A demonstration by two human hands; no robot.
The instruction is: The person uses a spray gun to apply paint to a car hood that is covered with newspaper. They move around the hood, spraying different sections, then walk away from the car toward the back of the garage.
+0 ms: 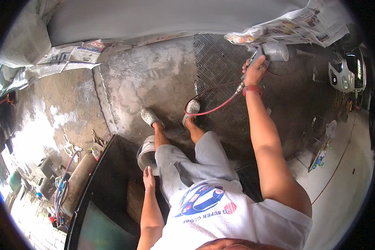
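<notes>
My right hand (255, 73) is stretched forward and wrapped around the grip of a spray gun (256, 53) with a grey metal cup (278, 51). A red air hose (218, 110) runs from a metal coupling below the grip and loops over the floor. Just beyond the gun is a smooth grey panel (162, 16), its lower edge masked with newspaper (287, 27). My left hand (149, 179) hangs by my left thigh, fingers stretched out and holding nothing. Past its fingertips stands a pale bucket (144, 156); I cannot tell whether they touch.
More newspaper (77, 54) hangs at the far left. A dark glossy panel (96, 183) rises close to my left side. Beyond it lie a gas cylinder (80, 179) and coiled hoses (61, 191). Patterned metal plate (216, 62) covers floor ahead. A white car (346, 73) stands far right.
</notes>
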